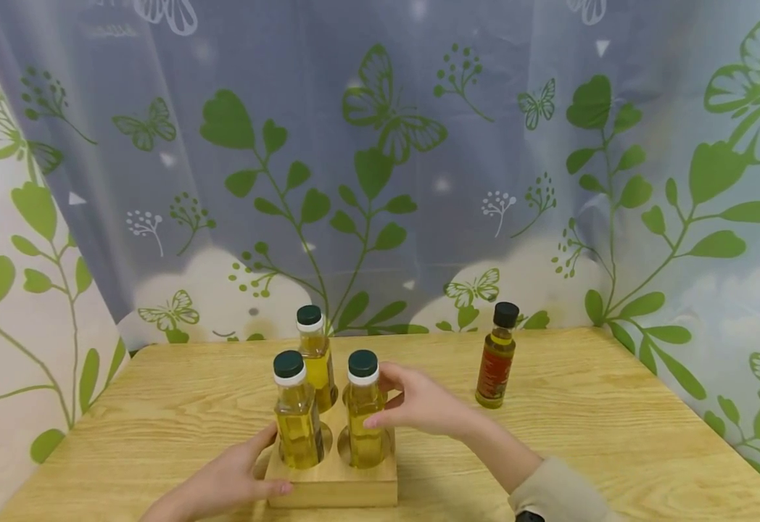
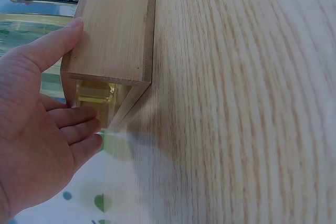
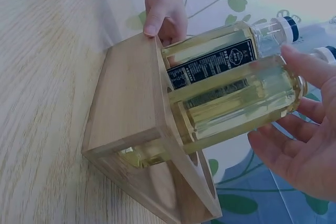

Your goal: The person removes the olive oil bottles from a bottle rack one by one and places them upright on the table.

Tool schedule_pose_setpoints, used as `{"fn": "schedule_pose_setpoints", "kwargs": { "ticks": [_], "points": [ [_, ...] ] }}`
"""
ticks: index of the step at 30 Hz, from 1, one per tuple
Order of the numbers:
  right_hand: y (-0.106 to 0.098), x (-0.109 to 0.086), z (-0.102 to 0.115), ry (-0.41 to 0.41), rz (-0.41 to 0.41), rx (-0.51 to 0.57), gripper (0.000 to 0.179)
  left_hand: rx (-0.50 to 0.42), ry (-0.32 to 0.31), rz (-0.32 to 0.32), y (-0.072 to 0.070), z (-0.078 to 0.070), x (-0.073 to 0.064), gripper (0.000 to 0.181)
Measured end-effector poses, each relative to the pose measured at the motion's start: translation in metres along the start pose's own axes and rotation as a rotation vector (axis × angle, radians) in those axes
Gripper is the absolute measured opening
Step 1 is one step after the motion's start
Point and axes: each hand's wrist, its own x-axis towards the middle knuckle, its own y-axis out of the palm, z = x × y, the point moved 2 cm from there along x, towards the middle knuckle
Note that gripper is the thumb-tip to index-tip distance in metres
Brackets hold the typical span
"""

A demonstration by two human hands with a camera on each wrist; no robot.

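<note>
A wooden bottle rack [image 1: 334, 495] with round holes holds three clear bottles of yellow oil with dark green caps. My left hand [image 1: 226, 475] grips the rack's front left corner, its thumb on the front face and its fingers at the side. At the front right, my right hand [image 1: 428, 407] curls loosely round an oil bottle [image 1: 365, 420], the thumb touching its upper part in the right wrist view. That bottle's base sits in a rack hole. Another oil bottle [image 1: 298, 431] stands at the front left, and a third bottle [image 1: 318, 362] is behind it, partly hidden.
A smaller bottle [image 1: 495, 371] with a black cap and red label stands apart on the wooden table [image 1: 589, 435], right of the rack. Behind the table hangs a curtain [image 1: 471, 152] printed with leaves and butterflies.
</note>
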Motion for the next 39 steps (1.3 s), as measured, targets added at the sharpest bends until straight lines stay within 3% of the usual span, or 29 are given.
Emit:
{"fn": "schedule_pose_setpoints", "kwargs": {
  "ticks": [9, 23, 39],
  "points": [
    [0.006, 0.003, 0.002, 0.01, -0.009, -0.03, 0.053, -0.008, -0.011, 0.001, 0.001, 0.0, 0.0, 0.099],
    [0.01, 0.0, 0.004, 0.032, -0.109, -0.039, 0.049, 0.003, 0.014, 0.0, 0.002, 0.0, -0.002, 0.099],
    [-0.001, 0.003, 0.011, 0.059, -0.211, -0.131, 0.054, 0.0, 0.034, -0.007, 0.001, -0.002, -0.002, 0.1]
  ]
}}
